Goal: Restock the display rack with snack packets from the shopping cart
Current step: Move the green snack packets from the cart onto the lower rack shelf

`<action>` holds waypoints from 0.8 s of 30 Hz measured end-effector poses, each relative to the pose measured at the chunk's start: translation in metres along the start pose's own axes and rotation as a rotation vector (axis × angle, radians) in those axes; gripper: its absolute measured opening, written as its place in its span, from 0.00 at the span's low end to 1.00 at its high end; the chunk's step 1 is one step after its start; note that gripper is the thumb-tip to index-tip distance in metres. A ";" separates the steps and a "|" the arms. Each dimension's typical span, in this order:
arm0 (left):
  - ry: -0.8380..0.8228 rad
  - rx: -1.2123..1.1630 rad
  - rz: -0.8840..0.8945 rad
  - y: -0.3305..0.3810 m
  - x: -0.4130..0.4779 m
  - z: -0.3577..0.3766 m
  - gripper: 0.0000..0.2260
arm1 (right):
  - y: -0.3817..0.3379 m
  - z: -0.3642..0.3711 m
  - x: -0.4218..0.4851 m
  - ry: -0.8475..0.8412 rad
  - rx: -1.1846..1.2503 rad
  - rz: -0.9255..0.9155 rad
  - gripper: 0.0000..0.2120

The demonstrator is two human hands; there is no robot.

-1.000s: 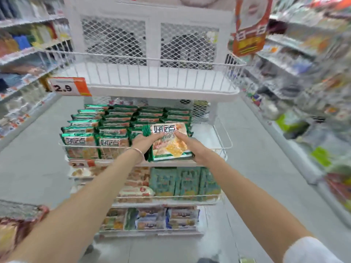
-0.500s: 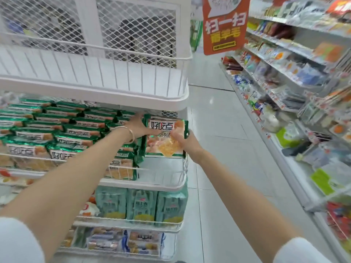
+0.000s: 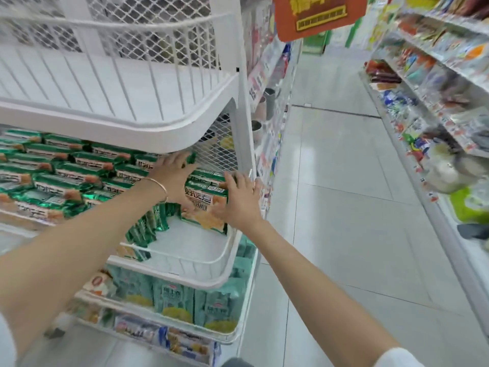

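Green and white, the snack packet (image 3: 205,207) stands upright at the right end of the middle shelf (image 3: 185,245) of the white display rack (image 3: 244,115), just beside rows of the same packets (image 3: 66,178). Our left hand (image 3: 172,178) and right hand (image 3: 240,200) touch it from both sides, the fingers straight and spread wide, not curled around it.

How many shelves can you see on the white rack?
4. Top shelf, nothing showing on it; second shelf with green packets; third shelf with teal bags; bottom shelf with blue packs. Any higher would be out of view.
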State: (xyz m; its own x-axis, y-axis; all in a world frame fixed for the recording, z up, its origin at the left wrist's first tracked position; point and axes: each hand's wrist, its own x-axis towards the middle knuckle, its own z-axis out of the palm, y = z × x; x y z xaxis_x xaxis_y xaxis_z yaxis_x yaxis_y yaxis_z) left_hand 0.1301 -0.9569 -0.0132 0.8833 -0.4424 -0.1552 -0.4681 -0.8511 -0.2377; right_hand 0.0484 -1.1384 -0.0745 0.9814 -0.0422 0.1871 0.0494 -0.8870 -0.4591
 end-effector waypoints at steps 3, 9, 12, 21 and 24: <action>0.008 0.093 0.059 0.011 0.002 0.006 0.61 | 0.003 -0.004 0.016 -0.121 -0.204 -0.072 0.45; 0.145 0.094 -0.040 0.026 0.025 0.010 0.56 | 0.011 -0.010 0.053 -0.071 -0.286 -0.033 0.32; 0.161 -0.014 -0.095 0.034 0.033 0.021 0.55 | 0.013 -0.005 0.060 -0.015 -0.310 -0.028 0.32; 0.189 -0.009 -0.026 0.022 0.031 0.036 0.47 | 0.025 -0.006 0.053 0.020 -0.208 -0.140 0.24; 0.111 0.045 -0.086 0.025 0.035 0.026 0.44 | 0.024 -0.001 0.058 -0.017 -0.172 -0.091 0.23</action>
State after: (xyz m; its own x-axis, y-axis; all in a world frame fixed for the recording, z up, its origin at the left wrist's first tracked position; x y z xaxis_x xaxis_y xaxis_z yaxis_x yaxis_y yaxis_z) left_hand 0.1483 -0.9865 -0.0492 0.9167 -0.3987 -0.0262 -0.3888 -0.8749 -0.2889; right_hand 0.1062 -1.1625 -0.0732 0.9774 0.0483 0.2056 0.1071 -0.9524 -0.2854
